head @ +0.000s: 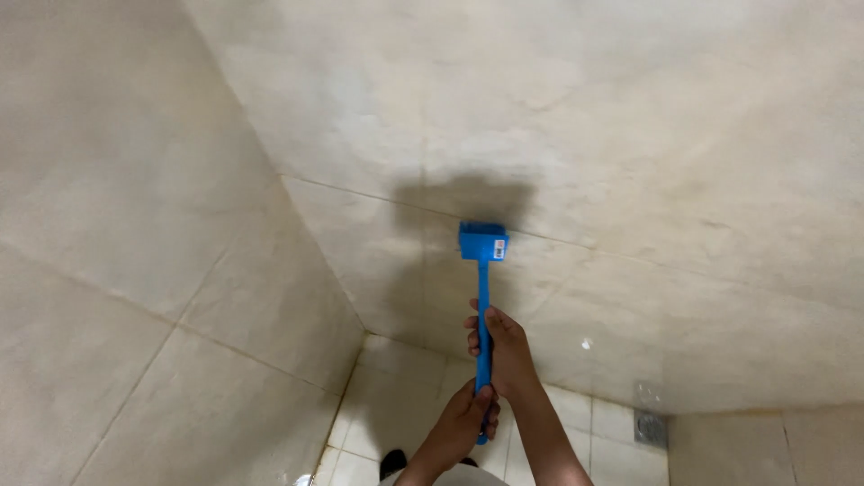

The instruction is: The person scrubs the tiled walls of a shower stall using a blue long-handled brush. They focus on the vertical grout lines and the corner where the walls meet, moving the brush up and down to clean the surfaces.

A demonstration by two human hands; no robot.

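Head view: both hands clenched on blue brush [483, 270] handle, right hand [500, 346] above left hand [463, 423]; head pressed to tiled wall [630, 135] near corner. Looks light, stiff plastic (likely slippery wet); mid-handle grip suits.

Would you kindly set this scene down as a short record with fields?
Setting: corner of beige tiled walls above a pale tiled floor
Tool: blue plastic long-handled brush, its head against the wall
Right hand: grips the handle higher up
Left hand: grips the handle's lower end
Shadow: dark patch above the brush head
Floor drain: metal, at the wall's foot on the right
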